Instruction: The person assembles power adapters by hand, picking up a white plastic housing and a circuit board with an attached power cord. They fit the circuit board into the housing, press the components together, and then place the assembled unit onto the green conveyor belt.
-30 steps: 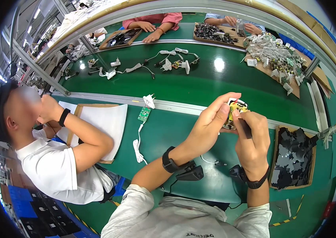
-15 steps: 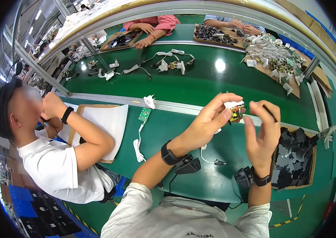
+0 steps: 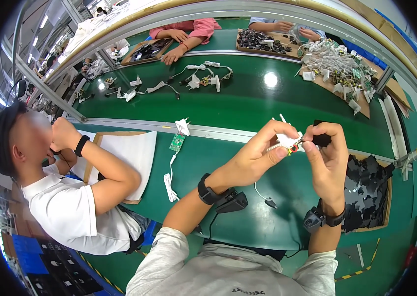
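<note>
Two hands, one apparent risk: the black sheet piece (image 3: 322, 140), held in the curled fingers of the right hand (image 3: 330, 170), could slip or crease, because thumb and fingertip nearly close beside the white plug (image 3: 287, 140). Left hand (image 3: 252, 160): gripping that plug above the green bench (image 3: 198, 160).

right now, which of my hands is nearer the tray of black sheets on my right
Right. Your right hand is raised just left of the tray; your left hand is farther left, with the right one between it and the tray.
</note>
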A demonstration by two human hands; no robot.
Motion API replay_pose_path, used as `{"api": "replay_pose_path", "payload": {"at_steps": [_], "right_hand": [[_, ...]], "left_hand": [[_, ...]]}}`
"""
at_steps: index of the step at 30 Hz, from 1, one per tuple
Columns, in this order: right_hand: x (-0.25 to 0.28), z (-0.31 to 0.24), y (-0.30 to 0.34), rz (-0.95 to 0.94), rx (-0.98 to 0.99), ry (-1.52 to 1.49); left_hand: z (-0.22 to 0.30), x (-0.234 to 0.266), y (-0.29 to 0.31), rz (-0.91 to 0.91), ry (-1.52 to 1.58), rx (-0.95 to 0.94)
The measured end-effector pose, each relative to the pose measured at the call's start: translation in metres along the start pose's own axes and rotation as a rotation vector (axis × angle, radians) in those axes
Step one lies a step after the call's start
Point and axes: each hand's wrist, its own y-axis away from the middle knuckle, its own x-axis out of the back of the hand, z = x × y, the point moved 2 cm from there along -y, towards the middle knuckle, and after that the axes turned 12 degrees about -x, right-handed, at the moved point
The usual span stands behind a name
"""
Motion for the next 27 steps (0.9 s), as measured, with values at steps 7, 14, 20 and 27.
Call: {"api": "replay_pose_path", "payload": {"at_steps": [7, 14, 20, 27], "right_hand": [[-0.005, 0.002, -0.003, 0.028, 0.296, 0.365], [-0.010, 0.007, 0.005, 0.003, 0.464, 0.476], [-0.029, 0.000, 0.007, 0.059, 0.733, 0.705], [-0.007, 0.009, 0.014, 0.073, 0.329, 0.376]], "left_hand": [[0.009, 0.003, 0.000, -0.025, -0.217, 0.008], [0.020, -0.006, 0.003, 0.061, -0.288, -0.032], [0.035, -0.002, 0.002, 0.185, 0.013, -0.013], [0.033, -0.003, 0.003, 0.119, -0.582, -0.340]]}}
